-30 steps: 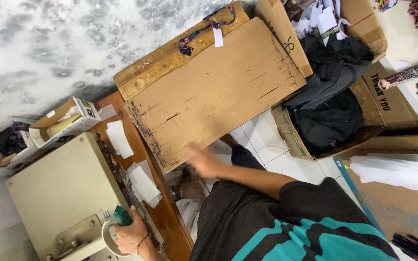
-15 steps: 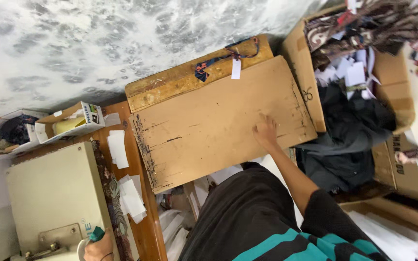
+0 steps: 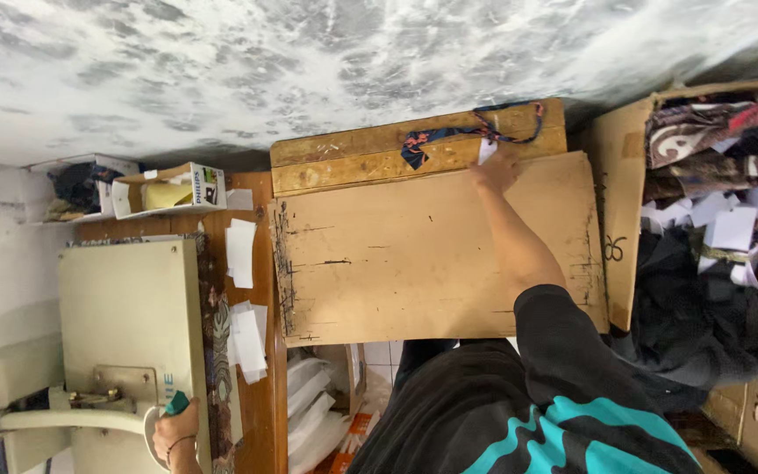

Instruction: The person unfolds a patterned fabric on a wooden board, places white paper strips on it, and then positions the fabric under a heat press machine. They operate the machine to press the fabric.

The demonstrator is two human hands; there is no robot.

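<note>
Right hand reaching over cardboard sheet, fingers pinching white tag, left hand gripping press handle.

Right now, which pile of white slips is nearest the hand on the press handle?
The lower pile, just above the left hand gripping the press handle; the other pile lies farther up the bench.

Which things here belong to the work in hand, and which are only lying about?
In hand: left hand on the heat press handle; right hand at the white tag by the blue cord on the wooden box.
Lying about: paper slips, small open carton, box of dark clothes.
</note>
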